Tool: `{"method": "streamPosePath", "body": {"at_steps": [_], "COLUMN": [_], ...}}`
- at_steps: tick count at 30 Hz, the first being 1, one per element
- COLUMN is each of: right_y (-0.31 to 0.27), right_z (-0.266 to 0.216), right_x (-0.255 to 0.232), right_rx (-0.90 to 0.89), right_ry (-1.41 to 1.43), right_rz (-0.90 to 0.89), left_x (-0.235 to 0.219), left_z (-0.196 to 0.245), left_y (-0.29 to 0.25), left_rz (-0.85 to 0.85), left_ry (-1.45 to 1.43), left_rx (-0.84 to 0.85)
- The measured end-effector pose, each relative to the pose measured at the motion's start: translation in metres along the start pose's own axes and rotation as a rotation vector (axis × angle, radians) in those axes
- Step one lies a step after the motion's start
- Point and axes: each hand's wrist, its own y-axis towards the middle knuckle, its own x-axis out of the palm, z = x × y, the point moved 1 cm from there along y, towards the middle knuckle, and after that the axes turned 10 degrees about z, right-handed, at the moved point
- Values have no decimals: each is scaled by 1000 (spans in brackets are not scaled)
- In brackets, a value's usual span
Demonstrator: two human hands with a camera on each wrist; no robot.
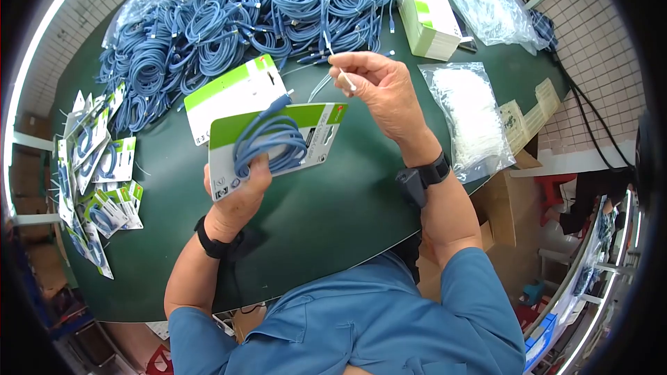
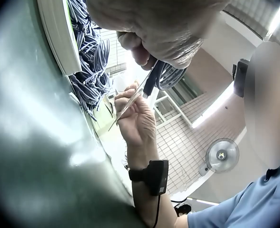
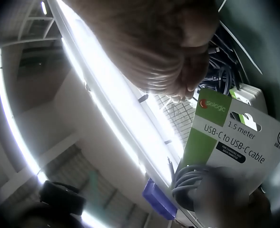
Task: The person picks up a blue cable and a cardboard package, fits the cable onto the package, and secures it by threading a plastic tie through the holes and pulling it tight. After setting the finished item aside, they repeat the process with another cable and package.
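The left hand [image 1: 238,198] grips a green-and-white card [image 1: 226,137], its thumb pressing a coiled blue cable [image 1: 281,140] against the front. Printed "USB-C to USB-C cable", the card [image 3: 235,142] faces the right wrist view, with the coil [image 3: 187,183] beside the blurred left thumb. Above and right of the card, the right hand [image 1: 381,94] pinches a thin white strip [image 1: 349,82] between thumb and fingers. In the left wrist view the right hand [image 2: 137,123] is beyond the coil [image 2: 169,76]; the left hand [image 2: 154,26] fills the top.
Another card [image 1: 233,94] lies behind the held one. A heap of blue cables [image 1: 208,21] spreads across the back. Carded cables [image 1: 104,173] are piled at the left. A card stack [image 1: 431,24] and a bag of white strips [image 1: 469,114] are at the right.
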Motion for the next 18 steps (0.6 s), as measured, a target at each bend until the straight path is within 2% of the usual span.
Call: {"method": "streamPosePath", "body": {"at_steps": [1, 6, 9, 14, 17, 18], "right_y": [0, 1, -4, -3, 0, 1], "right_z": [0, -4, -16, -16, -9, -8], "right_x": [0, 1, 4, 0, -4, -5], "right_rx": [-32, -230, 25, 8, -250, -245], "right_ry": [-34, -122, -114, -285, -551, -548], "right_rz": [-3, -10, 18, -26, -45, -49], "left_x": [-1, 0, 0, 2, 8, 8], "left_z": [1, 18, 27, 28, 37, 36], "left_y": [0, 8, 13, 14, 17, 18], "left_rz": [-41, -77, -228, -331, -312, -312], "left_ry": [76, 27, -77, -129, -194, -190], "left_rx": [86, 224, 217, 291, 419, 414]}}
